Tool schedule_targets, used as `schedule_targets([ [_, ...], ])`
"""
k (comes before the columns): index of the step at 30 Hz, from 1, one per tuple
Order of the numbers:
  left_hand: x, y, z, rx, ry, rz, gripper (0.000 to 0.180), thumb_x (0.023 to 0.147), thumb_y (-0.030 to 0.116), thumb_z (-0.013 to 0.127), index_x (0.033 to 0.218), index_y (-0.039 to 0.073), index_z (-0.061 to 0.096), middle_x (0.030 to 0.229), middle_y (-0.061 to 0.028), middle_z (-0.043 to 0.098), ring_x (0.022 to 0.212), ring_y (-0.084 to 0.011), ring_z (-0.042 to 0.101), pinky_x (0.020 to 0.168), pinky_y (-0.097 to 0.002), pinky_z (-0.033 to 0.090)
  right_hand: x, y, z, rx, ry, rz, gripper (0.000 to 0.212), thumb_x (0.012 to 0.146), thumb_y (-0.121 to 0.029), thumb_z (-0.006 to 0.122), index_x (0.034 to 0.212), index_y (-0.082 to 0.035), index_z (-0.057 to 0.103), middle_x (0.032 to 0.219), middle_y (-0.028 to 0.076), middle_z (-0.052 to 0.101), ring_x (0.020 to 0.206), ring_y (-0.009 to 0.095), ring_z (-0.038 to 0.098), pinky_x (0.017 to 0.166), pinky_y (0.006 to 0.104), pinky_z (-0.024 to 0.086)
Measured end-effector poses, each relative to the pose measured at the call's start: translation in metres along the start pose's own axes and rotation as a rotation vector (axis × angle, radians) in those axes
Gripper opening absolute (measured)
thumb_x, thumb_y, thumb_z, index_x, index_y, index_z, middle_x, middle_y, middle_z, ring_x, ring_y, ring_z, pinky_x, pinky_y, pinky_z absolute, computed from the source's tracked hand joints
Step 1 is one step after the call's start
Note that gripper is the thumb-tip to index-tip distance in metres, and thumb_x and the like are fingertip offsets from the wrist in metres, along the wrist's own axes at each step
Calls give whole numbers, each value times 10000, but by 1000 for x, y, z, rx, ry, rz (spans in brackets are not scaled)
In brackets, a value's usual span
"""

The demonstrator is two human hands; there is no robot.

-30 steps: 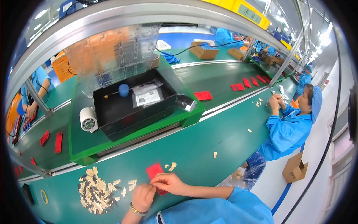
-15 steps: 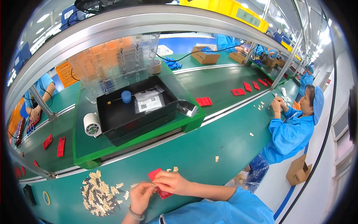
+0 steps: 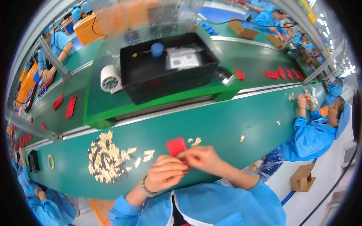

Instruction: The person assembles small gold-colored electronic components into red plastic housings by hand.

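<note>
A flat red plastic case (image 3: 176, 145) is at the front of the green bench, between my two hands. My left hand (image 3: 166, 174) is closed round its near end, covering much of that part. The right hand (image 3: 205, 160) pinches at the case from the right; whatever its fingertips hold is too small and blurred to name. Left of my hands lies a heap of small cream and dark pieces (image 3: 107, 158). Several cream pieces (image 3: 149, 155) lie loose between the heap and my left hand, and another cream piece (image 3: 196, 141) rests just beyond my right hand.
Beyond the bench, a green raised stand (image 3: 94, 100) bears a black tray (image 3: 166, 84) and a white roll (image 3: 110, 78). More red cases (image 3: 71, 106) lie on the belt behind. A yellow ring (image 3: 51, 161) lies at left. A co-worker (image 3: 315, 137) sits at right.
The view has tilted downward. My left hand has gone from a fingertip pinch to wrapping the near end of the red case; the right hand stays pinched beside it.
</note>
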State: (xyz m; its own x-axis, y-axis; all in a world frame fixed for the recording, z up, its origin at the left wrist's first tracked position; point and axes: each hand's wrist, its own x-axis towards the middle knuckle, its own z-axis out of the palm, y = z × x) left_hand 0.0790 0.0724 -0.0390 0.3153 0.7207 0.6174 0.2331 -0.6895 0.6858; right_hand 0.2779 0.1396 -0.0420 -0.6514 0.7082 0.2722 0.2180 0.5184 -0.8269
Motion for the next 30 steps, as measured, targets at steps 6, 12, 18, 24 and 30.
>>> schedule_targets([
  [6,-2,-19,3,415,-35,78,204,720,48,706,916,42,651,938,-70,667,883,-255,627,739,-371,497,-19,52,-33,-789,83,84,296,728,-12,608,1012,-72,663,1053,81,582,943,261,588,753,359,507],
  [12,-5,-32,14,493,32,170,180,699,88,675,871,46,639,899,-76,661,834,-242,612,697,-375,488,9,11,-13,72,-168,-53,174,779,-140,727,880,-86,597,979,49,577,897,241,575,754,340,485],
  [18,-7,-33,14,623,70,211,186,690,127,664,860,57,641,898,-69,663,789,-231,597,652,-366,461,18,9,-4,-35,-170,-126,190,762,-121,718,796,-73,537,895,38,570,817,225,579,683,353,477],
  [24,-7,-29,16,670,71,89,222,685,89,682,898,48,635,877,-61,649,793,-226,590,679,-365,455,5,15,-4,-49,-195,-57,193,730,-71,722,809,-61,545,892,52,586,794,244,592,646,348,483],
  [30,-6,-39,15,534,81,-328,316,707,-24,688,1000,48,594,895,-49,647,843,-266,583,733,-379,453,3,29,-9,-394,-71,10,214,760,-43,706,944,-51,596,989,91,597,896,279,595,748,335,498],
])
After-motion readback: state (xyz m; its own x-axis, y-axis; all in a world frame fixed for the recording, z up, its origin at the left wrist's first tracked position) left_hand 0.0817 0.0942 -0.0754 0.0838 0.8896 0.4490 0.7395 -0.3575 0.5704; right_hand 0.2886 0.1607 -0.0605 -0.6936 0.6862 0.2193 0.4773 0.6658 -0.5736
